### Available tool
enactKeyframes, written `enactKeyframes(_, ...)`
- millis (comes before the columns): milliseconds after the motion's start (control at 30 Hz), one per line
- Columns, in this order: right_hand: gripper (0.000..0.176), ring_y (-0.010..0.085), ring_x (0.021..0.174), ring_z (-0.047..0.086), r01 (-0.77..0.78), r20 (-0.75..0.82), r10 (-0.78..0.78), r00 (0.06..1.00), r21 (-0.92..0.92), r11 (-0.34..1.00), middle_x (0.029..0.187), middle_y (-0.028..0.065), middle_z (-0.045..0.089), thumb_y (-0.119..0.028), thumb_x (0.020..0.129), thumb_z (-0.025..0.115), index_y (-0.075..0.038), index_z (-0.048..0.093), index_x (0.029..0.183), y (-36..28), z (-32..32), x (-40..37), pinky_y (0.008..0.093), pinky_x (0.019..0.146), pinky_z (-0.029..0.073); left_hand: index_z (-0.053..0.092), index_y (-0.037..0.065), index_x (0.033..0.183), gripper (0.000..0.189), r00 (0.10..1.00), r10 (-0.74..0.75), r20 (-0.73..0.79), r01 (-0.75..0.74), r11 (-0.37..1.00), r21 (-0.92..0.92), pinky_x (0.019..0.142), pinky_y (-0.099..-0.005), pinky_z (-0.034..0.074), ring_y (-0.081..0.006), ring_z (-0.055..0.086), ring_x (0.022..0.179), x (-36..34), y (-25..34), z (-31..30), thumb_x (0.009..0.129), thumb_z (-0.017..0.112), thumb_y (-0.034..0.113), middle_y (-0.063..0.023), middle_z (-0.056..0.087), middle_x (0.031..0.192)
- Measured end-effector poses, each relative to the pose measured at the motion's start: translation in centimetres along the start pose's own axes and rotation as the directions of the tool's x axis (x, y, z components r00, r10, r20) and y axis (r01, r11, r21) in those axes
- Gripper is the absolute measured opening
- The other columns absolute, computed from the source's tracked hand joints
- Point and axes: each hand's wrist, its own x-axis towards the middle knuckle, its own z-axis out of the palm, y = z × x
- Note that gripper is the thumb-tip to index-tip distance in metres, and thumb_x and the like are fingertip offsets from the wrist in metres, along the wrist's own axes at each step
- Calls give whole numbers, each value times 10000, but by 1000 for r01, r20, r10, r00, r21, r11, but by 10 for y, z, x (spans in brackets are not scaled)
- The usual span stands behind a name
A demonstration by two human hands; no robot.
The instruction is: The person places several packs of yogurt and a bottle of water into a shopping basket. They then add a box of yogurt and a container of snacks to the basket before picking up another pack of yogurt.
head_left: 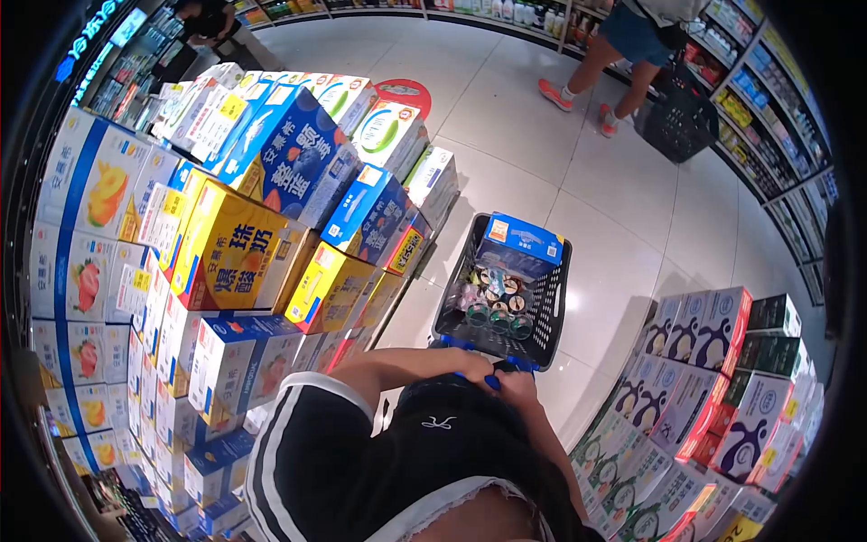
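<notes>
Both of my hands are at the blue handle (493, 381) of a black shopping basket cart (539, 312). My left hand (472, 365) is closed on the handle's left part. Close beside it, my right hand (517, 387) wraps the right part. In the far end of the basket stands a blue carton (524, 241). Nearer to me lie several jars or bottles (499, 318) with round lids, some green; their exact kind is too small to tell. Clear plastic wrap seems to cover some of them.
Tall stacks of drink cartons (239, 244) rise on the left, close to the basket. More stacked boxes (673, 388) stand at the right. Ahead on the tiled floor (506, 117), a person in orange shoes (554, 95) carries a black basket (677, 113). Another person (217, 27) stands far left.
</notes>
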Motion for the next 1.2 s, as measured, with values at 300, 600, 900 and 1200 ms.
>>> enactKeyframes(300,355,286,702,627,138,136,-127,982,-68,988,736,126,632,-348,715,645,-113,581,974,44,-43,9,406,617,491,650,65,807,602,890,-146,-432,199,977,79,695,-449,468,-376,594,762,16,34,-11,716,492,639,-196,621,764)
enactKeyframes(600,321,284,716,627,293,181,-268,946,-133,947,755,125,636,-328,724,638,-126,594,970,83,-67,22,408,630,489,655,66,777,625,777,-282,-563,341,940,0,641,-446,474,-369,600,723,38,43,-20,706,486,664,-185,623,737)
enactKeyframes(900,337,317,660,618,543,342,-486,805,-93,834,728,146,627,-282,713,638,-117,563,996,136,-104,59,432,602,486,644,119,890,516,654,-360,-665,282,932,-227,647,-434,475,-359,599,735,70,54,-43,748,505,595,-187,623,779)
enactKeyframes(1200,335,326,675,611,785,651,-595,471,-2,619,706,150,619,-345,751,582,-67,554,937,189,-166,127,426,590,481,593,177,1051,527,507,-596,-622,220,788,-575,708,-439,474,-361,600,770,119,80,-95,763,469,600,-189,626,824)
